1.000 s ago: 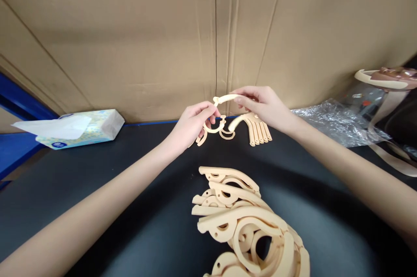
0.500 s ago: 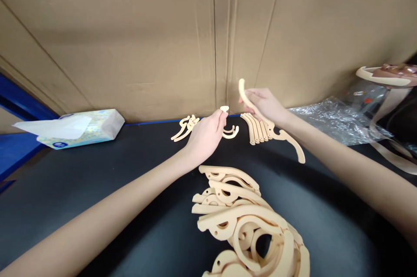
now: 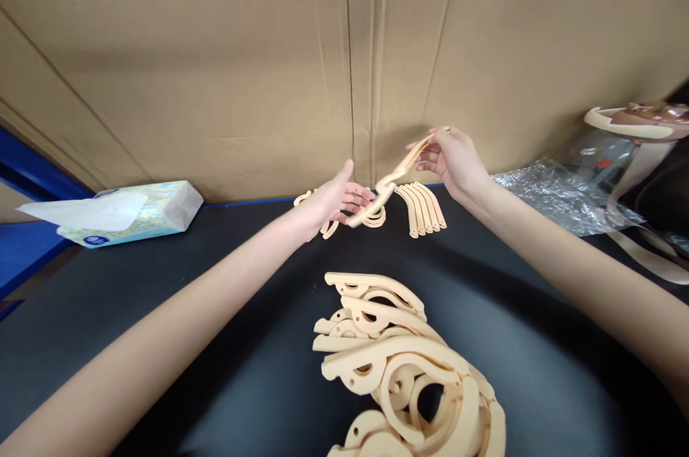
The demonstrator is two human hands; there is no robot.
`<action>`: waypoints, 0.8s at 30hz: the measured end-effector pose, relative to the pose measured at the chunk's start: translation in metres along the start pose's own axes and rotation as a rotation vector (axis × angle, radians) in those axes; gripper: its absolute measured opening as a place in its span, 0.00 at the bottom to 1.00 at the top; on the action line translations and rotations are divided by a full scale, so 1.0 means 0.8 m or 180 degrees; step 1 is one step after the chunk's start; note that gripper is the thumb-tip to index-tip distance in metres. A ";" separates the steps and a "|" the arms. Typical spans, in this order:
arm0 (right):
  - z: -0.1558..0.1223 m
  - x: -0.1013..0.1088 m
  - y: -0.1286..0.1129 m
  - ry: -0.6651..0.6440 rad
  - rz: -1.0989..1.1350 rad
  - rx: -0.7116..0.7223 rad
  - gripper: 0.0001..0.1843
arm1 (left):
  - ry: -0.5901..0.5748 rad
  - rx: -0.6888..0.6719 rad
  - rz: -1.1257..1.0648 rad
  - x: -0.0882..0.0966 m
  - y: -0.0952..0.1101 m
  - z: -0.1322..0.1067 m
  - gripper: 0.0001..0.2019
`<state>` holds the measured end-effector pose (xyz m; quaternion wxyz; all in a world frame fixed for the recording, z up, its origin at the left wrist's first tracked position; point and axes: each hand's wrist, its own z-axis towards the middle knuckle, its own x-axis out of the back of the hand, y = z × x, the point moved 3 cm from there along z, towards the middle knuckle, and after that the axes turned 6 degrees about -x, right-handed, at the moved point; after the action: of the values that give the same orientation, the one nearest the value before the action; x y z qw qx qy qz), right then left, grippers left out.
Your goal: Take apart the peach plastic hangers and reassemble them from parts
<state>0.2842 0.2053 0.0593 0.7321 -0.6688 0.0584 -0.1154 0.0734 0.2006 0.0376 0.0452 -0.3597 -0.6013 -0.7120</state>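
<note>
A beige plastic hanger (image 3: 385,188), blurred by motion, slants down to the left from my right hand (image 3: 455,159), which pinches its upper end. My left hand (image 3: 336,200) is open, thumb up and fingers spread beside the hanger's lower end; I cannot tell whether they touch. Behind the left hand lie loose hanger parts (image 3: 330,229), partly hidden. Curved hook pieces (image 3: 377,219) rest behind the held hanger's lower end. Several curved arm pieces (image 3: 420,209) stand in a neat row below my right hand.
A heap of folded beige hangers (image 3: 398,356) lies on the black table (image 3: 242,371) near me. At the left is a tissue pack (image 3: 129,213). Crumpled clear plastic (image 3: 565,199) and a brown-and-cream object (image 3: 640,123) are at the right. A cardboard wall (image 3: 242,69) stands behind.
My left hand has opened from a pinch on a small pale piece, no longer seen in it. My right hand has swung the hanger, its lower end now pointing left towards my left hand.
</note>
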 end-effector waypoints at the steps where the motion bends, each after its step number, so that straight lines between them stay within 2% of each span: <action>1: 0.000 0.001 0.000 0.0084 0.0081 0.0054 0.07 | -0.0218 0.0017 -0.0308 0.005 0.003 -0.003 0.38; 3: -0.001 0.002 -0.002 0.0112 0.0115 0.0236 0.11 | -0.0457 0.0094 -0.1049 0.014 0.009 -0.007 0.28; 6: -0.008 -0.002 -0.009 -0.0280 -0.0413 0.0743 0.15 | -0.0284 0.0185 -0.1600 0.023 0.012 -0.014 0.12; 9: -0.026 -0.012 -0.021 -0.0634 -0.1842 0.1568 0.11 | -0.0060 0.0233 -0.1568 0.019 0.011 -0.023 0.10; 11: -0.044 -0.023 -0.025 -0.0729 -0.3034 0.2103 0.07 | -0.0085 0.0291 -0.1511 0.010 0.010 -0.029 0.09; 12: -0.053 -0.030 -0.025 -0.0793 -0.3555 0.2270 0.09 | -0.0133 0.0320 -0.1466 0.006 0.010 -0.032 0.09; 14: -0.068 -0.043 -0.020 -0.0929 -0.4346 0.2326 0.15 | -0.0195 0.0367 -0.1360 -0.001 0.010 -0.036 0.09; 16: -0.077 -0.054 -0.013 -0.1030 -0.4702 0.2214 0.17 | -0.0134 0.0392 -0.1244 -0.006 0.009 -0.037 0.11; 20: -0.076 -0.064 0.000 -0.0980 -0.4697 0.2005 0.17 | 0.0243 0.0296 -0.0988 -0.019 0.002 -0.042 0.16; 24: -0.071 -0.063 0.001 -0.0911 -0.4519 0.1752 0.16 | 0.0696 -0.0083 -0.0735 -0.032 0.001 -0.057 0.17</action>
<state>0.2224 0.1631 0.0498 0.6230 -0.3483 -0.5102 -0.4798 0.0717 0.1503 0.0229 0.0234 -0.2091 -0.6209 -0.7551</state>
